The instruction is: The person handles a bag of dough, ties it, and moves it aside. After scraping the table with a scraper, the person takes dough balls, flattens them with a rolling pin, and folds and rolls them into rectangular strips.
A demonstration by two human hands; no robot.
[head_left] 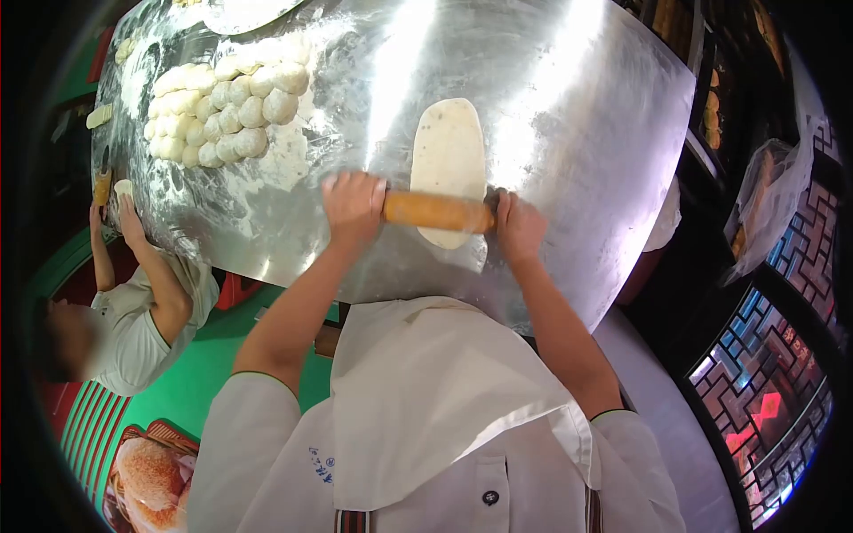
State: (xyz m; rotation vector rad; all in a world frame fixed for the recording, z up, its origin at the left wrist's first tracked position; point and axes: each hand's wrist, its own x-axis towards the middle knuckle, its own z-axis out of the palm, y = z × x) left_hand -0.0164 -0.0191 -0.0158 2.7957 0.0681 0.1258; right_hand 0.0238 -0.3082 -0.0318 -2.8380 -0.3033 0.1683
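A wooden rolling pin (435, 211) lies crosswise over a long oval sheet of dough (449, 147), near its lower end. My left hand (354, 206) is closed around the pin's left handle, and my right hand (520, 222) grips the dark right handle. Both handles are mostly covered by my fingers. The dough is pale with a few darker specks, lying flat on the shiny metal table (569, 178). Below the pin, its rounded end shows beside a whitish smear on the metal.
Several floured dough balls (227, 111) sit in rows at the upper left, with loose flour around them. A co-worker (142, 311) at the left edge handles a small dough piece (124, 187) beside another rolling pin (102, 188). Dark shelves with bread (713, 111) stand right.
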